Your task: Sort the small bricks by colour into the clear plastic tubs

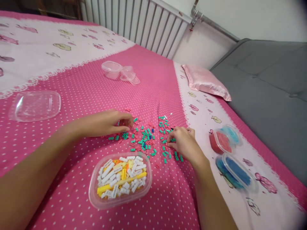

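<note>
Small green and red toy bricks lie scattered on the pink dotted bedsheet, with a few blue ones among them. My left hand is at the left edge of the pile, its thumb and fingers curled together close over the bricks. On the right side, my right hand reaches down with thumb and fingertips pinched at the bricks. Whatever either hand holds is too small to make out. In front of the pile stands a clear plastic tub filled with white, yellow and orange bricks.
A clear lid lies at left. Farther back are empty clear containers. At right stand a tub of red bricks, a light-blue one and a dark-blue one. Beyond are a pink pillow, grey headboard and radiator.
</note>
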Motion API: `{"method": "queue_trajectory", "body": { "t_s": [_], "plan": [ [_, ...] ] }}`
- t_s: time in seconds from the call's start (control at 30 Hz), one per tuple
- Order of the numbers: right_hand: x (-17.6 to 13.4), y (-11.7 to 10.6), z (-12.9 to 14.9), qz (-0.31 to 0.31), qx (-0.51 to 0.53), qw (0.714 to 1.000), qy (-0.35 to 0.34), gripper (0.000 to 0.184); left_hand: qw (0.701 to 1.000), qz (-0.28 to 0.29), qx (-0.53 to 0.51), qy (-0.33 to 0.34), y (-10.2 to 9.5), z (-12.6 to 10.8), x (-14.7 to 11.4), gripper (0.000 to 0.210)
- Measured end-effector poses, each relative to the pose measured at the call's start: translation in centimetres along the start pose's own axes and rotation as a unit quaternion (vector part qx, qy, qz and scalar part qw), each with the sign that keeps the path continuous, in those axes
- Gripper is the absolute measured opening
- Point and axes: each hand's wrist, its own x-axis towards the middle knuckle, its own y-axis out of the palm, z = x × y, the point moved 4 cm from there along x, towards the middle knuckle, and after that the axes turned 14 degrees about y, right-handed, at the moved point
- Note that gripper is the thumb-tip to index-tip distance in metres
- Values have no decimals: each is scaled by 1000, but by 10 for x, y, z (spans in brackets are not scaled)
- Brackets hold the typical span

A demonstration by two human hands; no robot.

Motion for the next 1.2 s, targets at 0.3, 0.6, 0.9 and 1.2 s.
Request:
{"method": "queue_trajectory", "body": {
  "t_s": [0.3, 0.6, 0.9, 1.2],
  "plan": [
    [0, -6, -10, -25, -8, 1000, 3, 12, 1000, 0, 10, 5, -1, -1, -2, 20],
    [-71, -44, 56, 36, 190, 950, -246, 14, 1000, -11, 6, 14, 1, -9, -2, 15],
    [-100, -30, 89, 88, 195, 927, -309, 16, 1000, -17, 1, 17, 0, -12, -4, 15],
    [-100, -24, 82, 134, 173, 920, -324, 29, 1000, -12, 4, 13, 0, -11, -3, 17]
  ]
}}
